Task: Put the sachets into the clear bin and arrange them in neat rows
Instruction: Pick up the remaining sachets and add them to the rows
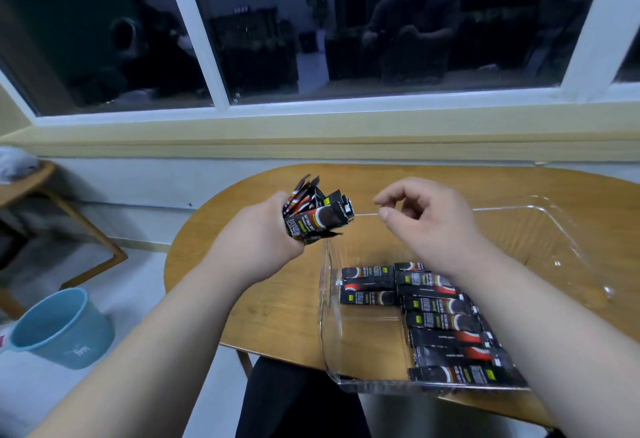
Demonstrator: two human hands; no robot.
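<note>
Tight in the left grip (263, 230) is a bunch of sachets (313, 216). The right grip (426, 219), just beside it, is loose and holds nothing. Rows (436, 320) lie in the bin (327, 316) under it. Best to pull one sachet out and lay it flat by the short row (369, 287).
</note>
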